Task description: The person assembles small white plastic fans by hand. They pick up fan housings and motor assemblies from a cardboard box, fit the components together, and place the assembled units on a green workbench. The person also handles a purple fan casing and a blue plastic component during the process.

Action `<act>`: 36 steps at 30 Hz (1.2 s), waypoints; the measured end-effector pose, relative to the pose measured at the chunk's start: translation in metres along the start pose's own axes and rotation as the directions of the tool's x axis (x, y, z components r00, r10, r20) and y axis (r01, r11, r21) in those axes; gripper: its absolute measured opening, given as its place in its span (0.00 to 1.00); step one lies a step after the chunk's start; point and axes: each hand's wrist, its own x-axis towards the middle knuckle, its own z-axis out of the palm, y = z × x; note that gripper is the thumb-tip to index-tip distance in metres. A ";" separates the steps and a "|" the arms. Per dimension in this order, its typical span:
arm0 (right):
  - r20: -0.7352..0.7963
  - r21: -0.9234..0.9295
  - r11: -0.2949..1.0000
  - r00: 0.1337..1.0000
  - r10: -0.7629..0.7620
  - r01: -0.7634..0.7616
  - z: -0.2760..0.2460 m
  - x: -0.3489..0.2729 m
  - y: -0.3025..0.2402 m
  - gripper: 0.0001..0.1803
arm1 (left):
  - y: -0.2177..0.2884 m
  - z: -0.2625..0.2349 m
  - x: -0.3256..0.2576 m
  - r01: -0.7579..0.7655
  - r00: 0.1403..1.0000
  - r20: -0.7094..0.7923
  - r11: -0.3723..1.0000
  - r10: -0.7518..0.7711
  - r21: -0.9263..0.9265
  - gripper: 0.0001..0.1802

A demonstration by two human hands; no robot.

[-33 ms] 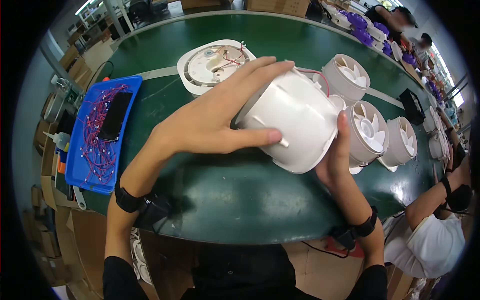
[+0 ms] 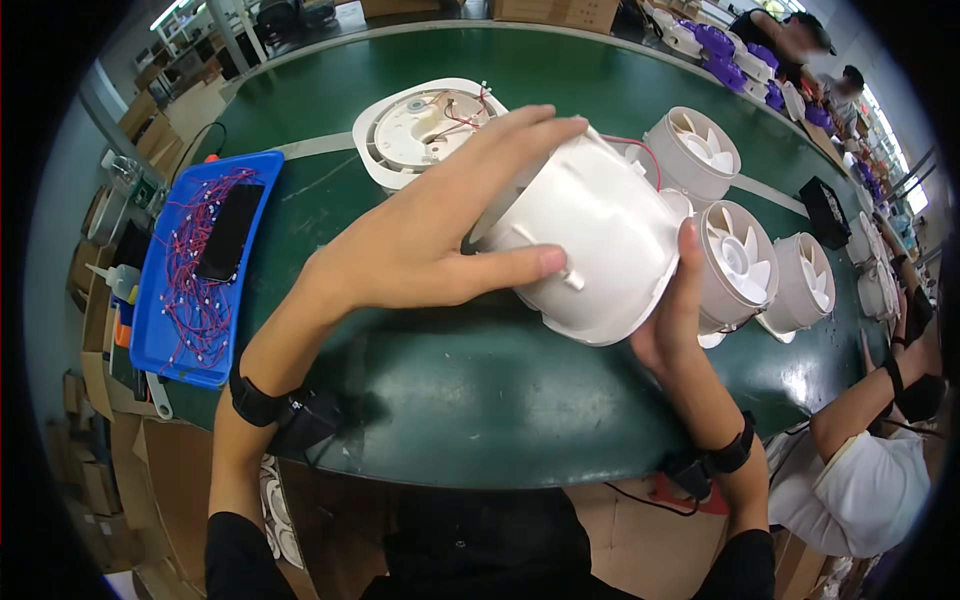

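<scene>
White plastic, glossy and curved, forms the rounded housing [image 2: 615, 235] that sits between the person's two hands, over the green table [image 2: 450, 400]; whether its underside touches the surface cannot be told. The left hand [image 2: 430, 235] is clamped on its left side, fingers stretched together across the top and the thumb pressed to the near face, just beside a small white peg [image 2: 572, 282]. The right hand [image 2: 668, 325] grips the opposite side, thumb upright along the edge, its other fingers mostly hidden behind the housing. A thin red wire [image 2: 653, 157] arcs above the right thumb. Beyond the left hand's fingers rests a white base [image 2: 378, 150] with loose wires on top. Well to the left of that hand lies a blue tray [image 2: 180, 372], holding a tangle of red and dark connector wires [image 2: 195, 310] and a black phone [image 2: 232, 232]. Three white fan units [image 2: 738, 258] stand beyond and to the right of the right hand, with a black box [image 2: 823, 212] farther out. A co-worker's arm [image 2: 850, 412] shows well to the right of it.
</scene>
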 end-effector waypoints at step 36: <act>-0.105 0.394 0.919 0.993 0.048 -0.003 -0.014 0.013 0.008 0.41 | -0.003 -0.016 0.007 0.253 0.800 -0.058 0.422 -0.598 -0.870 0.39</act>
